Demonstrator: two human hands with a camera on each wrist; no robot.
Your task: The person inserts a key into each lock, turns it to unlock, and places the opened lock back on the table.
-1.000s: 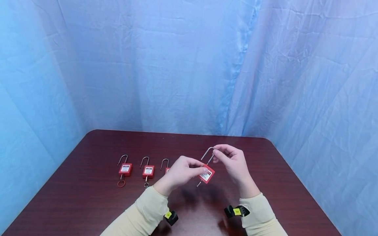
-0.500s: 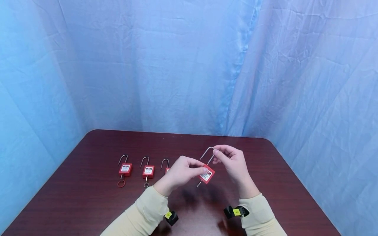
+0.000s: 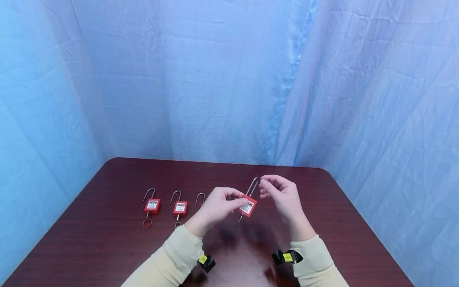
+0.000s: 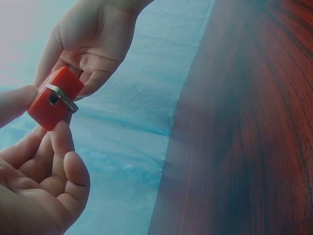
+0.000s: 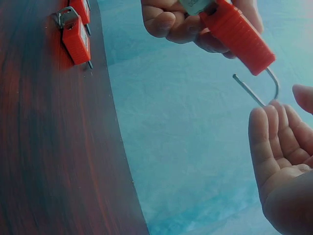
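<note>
Item: red padlock, held clear above the tabletop at mid-scene, between the two hands. The left hand pinches the red body, thumb and fingertips curled against its sides; in the left wrist view a metal key sits in the keyway on the underside, between those fingers. Long axis of the padlock: tilted, body low and toward the near left, steel shackle rising toward the far right. The shackle stands swung open; in the right wrist view its free leg hangs apart from the body, pointing away from it. The right hand is at the shackle's right, at its top bend, fingers loosely curled and slightly apart; in the right wrist view the fingertips lie just under the free leg, and whether they touch it cannot be told. The right hand is thus nearer the shackle, the left nearer the body and key. Also present: three more red padlocks in a row on the tabletop to the left, the first, the second, the third partly hidden behind the left hand. Open room: bare tabletop to the right and near side of the hands; the far edge is well apart; blue cloth backdrop beyond.
</note>
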